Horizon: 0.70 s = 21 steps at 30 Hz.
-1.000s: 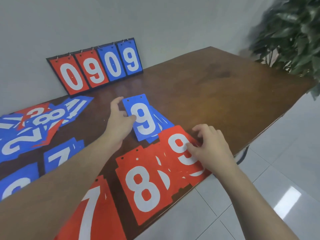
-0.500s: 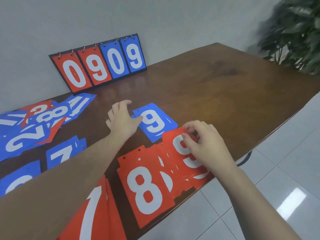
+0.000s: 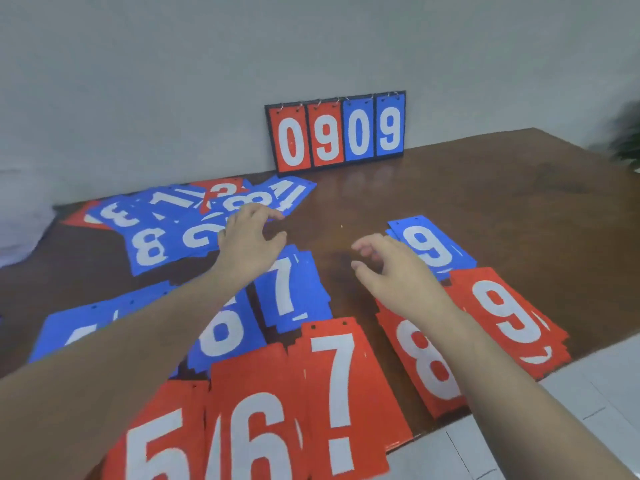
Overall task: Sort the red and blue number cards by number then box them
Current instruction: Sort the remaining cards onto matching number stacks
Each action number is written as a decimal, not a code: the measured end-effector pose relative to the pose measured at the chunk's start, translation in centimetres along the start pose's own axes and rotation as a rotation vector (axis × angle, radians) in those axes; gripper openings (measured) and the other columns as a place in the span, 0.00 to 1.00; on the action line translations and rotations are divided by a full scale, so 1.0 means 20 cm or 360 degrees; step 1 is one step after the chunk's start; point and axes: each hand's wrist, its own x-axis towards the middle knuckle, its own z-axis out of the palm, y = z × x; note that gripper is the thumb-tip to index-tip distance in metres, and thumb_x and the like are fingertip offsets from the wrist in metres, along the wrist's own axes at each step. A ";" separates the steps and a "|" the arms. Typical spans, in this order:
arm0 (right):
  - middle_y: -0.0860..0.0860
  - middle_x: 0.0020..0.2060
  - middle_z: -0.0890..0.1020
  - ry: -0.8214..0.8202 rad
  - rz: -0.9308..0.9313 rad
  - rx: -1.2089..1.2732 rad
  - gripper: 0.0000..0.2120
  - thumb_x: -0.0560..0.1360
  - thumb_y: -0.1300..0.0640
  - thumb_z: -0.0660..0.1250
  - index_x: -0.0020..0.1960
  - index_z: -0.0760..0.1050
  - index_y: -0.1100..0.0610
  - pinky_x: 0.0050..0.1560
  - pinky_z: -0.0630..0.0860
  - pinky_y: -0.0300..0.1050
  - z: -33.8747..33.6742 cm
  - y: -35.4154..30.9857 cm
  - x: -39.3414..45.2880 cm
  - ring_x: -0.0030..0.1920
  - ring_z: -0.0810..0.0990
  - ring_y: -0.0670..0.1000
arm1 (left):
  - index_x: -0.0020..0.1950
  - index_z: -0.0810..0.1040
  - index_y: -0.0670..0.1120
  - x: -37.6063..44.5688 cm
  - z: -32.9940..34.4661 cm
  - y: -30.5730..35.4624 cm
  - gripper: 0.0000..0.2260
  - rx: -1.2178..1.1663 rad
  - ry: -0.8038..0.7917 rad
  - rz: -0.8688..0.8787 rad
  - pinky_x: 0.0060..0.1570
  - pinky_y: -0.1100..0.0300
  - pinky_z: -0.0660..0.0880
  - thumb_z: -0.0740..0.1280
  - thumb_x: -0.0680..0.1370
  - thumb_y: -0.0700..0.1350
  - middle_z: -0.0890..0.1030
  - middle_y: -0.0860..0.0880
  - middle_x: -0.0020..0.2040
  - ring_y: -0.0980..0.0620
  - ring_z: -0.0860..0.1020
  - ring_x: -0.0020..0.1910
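Note:
Sorted red piles line the table's near edge: the red 5 [image 3: 156, 445], red 6 [image 3: 256, 434], red 7 [image 3: 341, 393], red 8 [image 3: 429, 368] and red 9 [image 3: 509, 317]. Behind them lie the blue 6 [image 3: 221, 334], blue 7 [image 3: 287, 292] and blue 9 [image 3: 429, 247]. An unsorted heap of mostly blue cards [image 3: 166, 223] covers the far left. My left hand [image 3: 247, 237] hovers over the heap's right edge, fingers loosely curled and holding nothing. My right hand [image 3: 391, 271] hangs empty above bare table between the blue 7 and blue 9.
A flip scoreboard [image 3: 336, 133] reading 0909 leans against the wall at the back. The brown table [image 3: 485, 195] runs off to the right, where a blurred plant [image 3: 628, 140] stands. White floor tiles [image 3: 571, 403] lie below the near right edge.
Both hands have let go of the 9 cards and moved left. The left hand now reaches the unsorted heap. The camera has swung left, bringing the 5, 6 and 7 piles into view.

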 end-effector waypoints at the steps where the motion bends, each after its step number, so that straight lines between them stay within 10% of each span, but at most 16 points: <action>1: 0.45 0.52 0.79 -0.0018 -0.0020 -0.0025 0.12 0.77 0.51 0.68 0.61 0.77 0.47 0.60 0.73 0.48 0.04 -0.06 0.02 0.56 0.76 0.49 | 0.63 0.76 0.56 -0.01 -0.07 -0.08 0.13 -0.0008 0.0019 -0.0022 0.69 0.44 0.61 0.68 0.79 0.49 0.69 0.53 0.70 0.47 0.65 0.72; 21: 0.45 0.63 0.77 -0.0501 -0.0295 -0.0242 0.17 0.80 0.49 0.67 0.68 0.73 0.47 0.58 0.71 0.39 0.61 -0.60 0.64 0.57 0.74 0.44 | 0.70 0.71 0.52 0.07 -0.43 -0.88 0.23 0.0008 -0.0096 -0.0173 0.71 0.47 0.66 0.68 0.78 0.60 0.74 0.53 0.70 0.51 0.71 0.69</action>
